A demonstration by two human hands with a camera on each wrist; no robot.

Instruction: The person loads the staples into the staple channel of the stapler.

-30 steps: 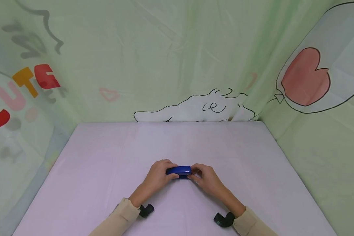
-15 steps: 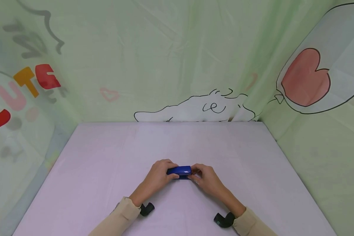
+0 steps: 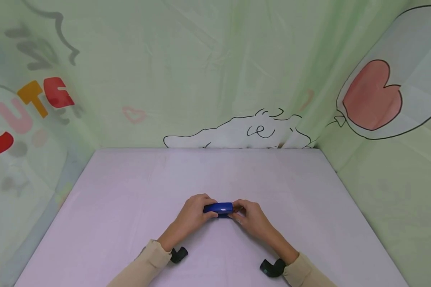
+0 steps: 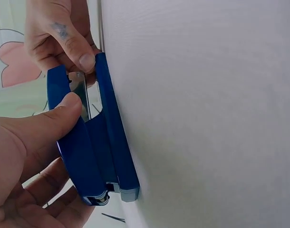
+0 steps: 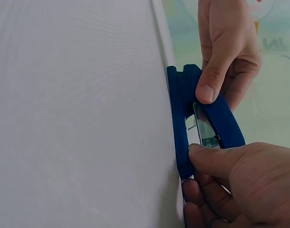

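A blue stapler [image 3: 220, 207] lies on the table between both hands, its length running left to right. My left hand [image 3: 193, 212] grips its upper arm, with the thumb on the near side and the fingers behind. At the stapler's other end, my right hand [image 3: 253, 218] has thumb and fingers curled close about the tip. The left wrist view shows a wedge-shaped gap between the upper arm and the base [image 4: 114, 128]. In that gap the silver metal magazine [image 5: 206, 129] is visible in the right wrist view, near the right thumb [image 5: 214, 160]. The right fingertips are partly hidden.
A white cloth-covered table [image 3: 158, 171] spreads around the hands, with its far edge against a pale green printed curtain [image 3: 186, 71]. Similar curtains close in both sides. Black wrist mounts [image 3: 273, 268] hang under the beige sleeves [image 3: 147, 259].
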